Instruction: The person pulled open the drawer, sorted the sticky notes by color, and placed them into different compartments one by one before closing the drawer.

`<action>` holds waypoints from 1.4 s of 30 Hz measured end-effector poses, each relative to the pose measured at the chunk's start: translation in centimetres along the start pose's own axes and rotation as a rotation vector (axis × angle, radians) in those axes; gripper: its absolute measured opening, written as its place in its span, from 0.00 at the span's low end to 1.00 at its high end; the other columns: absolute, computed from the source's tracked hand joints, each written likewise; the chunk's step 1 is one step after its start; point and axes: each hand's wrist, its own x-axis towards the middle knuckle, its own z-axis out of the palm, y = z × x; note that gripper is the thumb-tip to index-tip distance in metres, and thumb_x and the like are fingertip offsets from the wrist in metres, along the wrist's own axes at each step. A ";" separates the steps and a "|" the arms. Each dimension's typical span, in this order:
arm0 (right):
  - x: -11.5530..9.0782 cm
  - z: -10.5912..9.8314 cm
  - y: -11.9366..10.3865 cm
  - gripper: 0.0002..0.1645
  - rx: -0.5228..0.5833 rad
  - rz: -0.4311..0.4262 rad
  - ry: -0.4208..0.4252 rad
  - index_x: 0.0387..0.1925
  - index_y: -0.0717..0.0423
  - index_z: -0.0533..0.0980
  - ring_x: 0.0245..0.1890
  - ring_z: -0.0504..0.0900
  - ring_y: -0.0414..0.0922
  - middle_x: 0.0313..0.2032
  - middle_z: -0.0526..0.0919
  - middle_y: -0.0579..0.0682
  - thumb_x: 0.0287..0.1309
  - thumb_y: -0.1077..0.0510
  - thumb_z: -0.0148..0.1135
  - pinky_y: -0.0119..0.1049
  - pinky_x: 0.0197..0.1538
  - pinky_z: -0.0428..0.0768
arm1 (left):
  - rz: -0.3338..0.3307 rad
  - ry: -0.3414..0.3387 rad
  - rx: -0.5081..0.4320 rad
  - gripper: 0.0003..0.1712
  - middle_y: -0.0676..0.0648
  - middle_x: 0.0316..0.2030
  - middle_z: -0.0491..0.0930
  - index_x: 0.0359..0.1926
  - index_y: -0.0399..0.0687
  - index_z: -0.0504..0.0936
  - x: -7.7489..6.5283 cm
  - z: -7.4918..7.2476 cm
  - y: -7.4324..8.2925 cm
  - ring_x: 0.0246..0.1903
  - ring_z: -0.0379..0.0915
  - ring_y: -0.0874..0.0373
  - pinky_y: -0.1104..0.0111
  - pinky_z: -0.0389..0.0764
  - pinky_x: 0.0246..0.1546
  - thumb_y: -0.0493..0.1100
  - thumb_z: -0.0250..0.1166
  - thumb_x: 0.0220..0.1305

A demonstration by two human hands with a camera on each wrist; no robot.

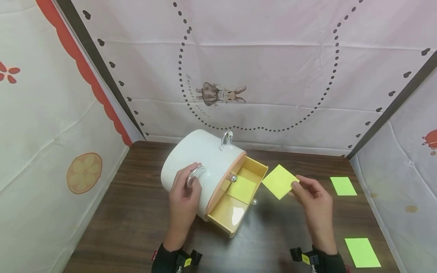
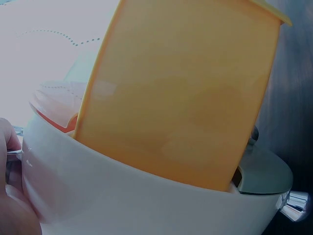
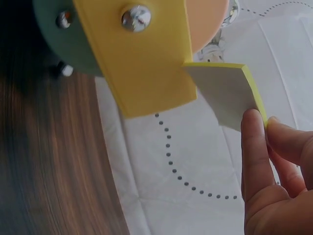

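Note:
A white rounded drawer box [image 1: 201,151] sits on the table with its yellow drawer [image 1: 218,214] pulled out. My left hand [image 1: 182,201] holds the silver ring handle [image 1: 192,175] on the box's side. Inside the drawer lies a yellow sticky note pad [image 1: 243,189]. Another yellow sticky note pad [image 1: 278,182] is pinched at one corner between the thumb and fingers of my right hand [image 1: 315,206], just right of the drawer. In the right wrist view the pad's pale underside shows, and its far corner overlaps the yellow drawer front [image 3: 146,73].
Two yellow-green sticky note pads, one farther back [image 1: 343,186] and one nearer [image 1: 362,253], lie at the right of the brown wooden table [image 1: 133,220]. A second silver ring handle [image 1: 226,139] is on the box's back side. Printed cloth walls [image 1: 273,83] enclose the table.

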 end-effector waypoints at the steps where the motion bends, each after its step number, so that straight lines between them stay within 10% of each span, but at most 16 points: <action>1: 0.0 0.1 0.0 0.25 0.004 -0.001 0.004 0.60 0.69 0.80 0.42 0.89 0.45 0.47 0.85 0.57 0.65 0.62 0.75 0.38 0.48 0.88 | 0.000 -0.001 -0.002 0.27 0.55 0.63 0.79 0.68 0.52 0.80 0.0 0.0 0.0 0.63 0.76 0.53 0.62 0.76 0.67 0.28 0.60 0.73; 42: -2.0 3.9 0.2 0.17 -0.071 -0.002 -0.161 0.51 0.67 0.83 0.40 0.90 0.50 0.47 0.86 0.61 0.64 0.63 0.76 0.44 0.45 0.90 | 0.023 -0.012 0.015 0.27 0.52 0.63 0.79 0.68 0.49 0.79 0.1 -0.2 0.1 0.63 0.76 0.52 0.62 0.76 0.67 0.28 0.60 0.72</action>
